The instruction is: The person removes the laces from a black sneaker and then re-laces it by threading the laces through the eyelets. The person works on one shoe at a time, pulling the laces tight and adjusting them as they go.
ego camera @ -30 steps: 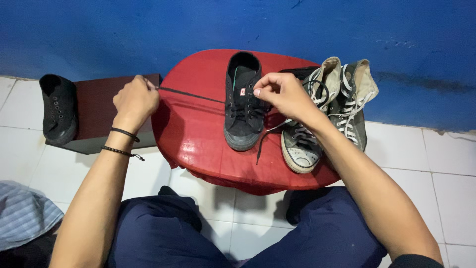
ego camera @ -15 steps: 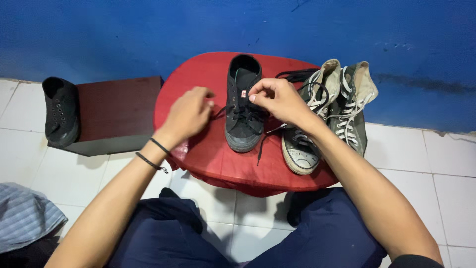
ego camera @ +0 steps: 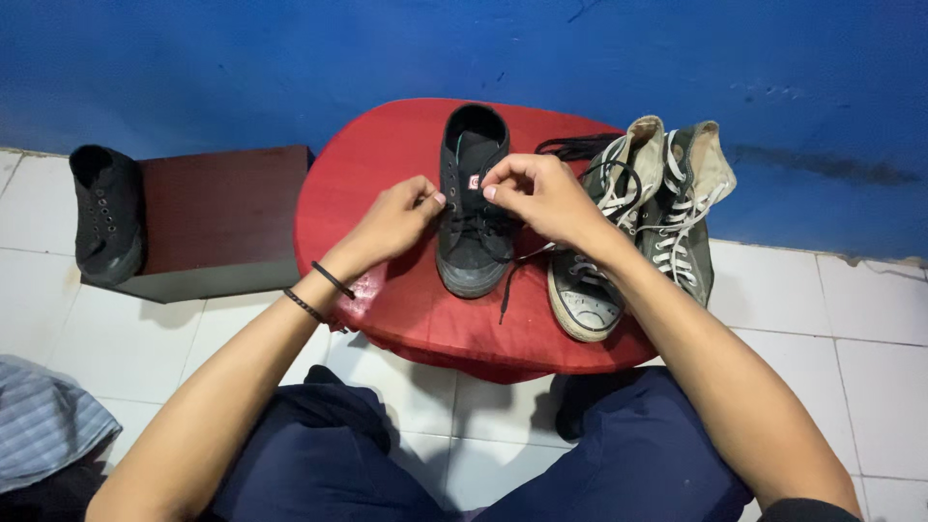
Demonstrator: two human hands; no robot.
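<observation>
I'm seeing both hands pinching the black lace on the black sneaker (ego camera: pixel 473 208), mid red tabletop (ego camera: pixel 387 164): left hand (ego camera: pixel 394 220) at 9 o'clock, right hand (ego camera: pixel 537 193) at 3 o'clock, gray high-tops (ego camera: pixel 638 222) just beside.

Matt black canvas shoe (ego camera: pixel 473 208) with rubber toe on a glossy red plastic stool (ego camera: pixel 387 155)

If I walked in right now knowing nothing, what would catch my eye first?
Two bare hands meet over a black sneaker standing in the middle of a round red stool: the left hand and the right hand pinch its black lace near the eyelets. Right of it stands a worn pair of grey high-tops with white laces; another black sneaker sits on a dark box at far left.
</observation>
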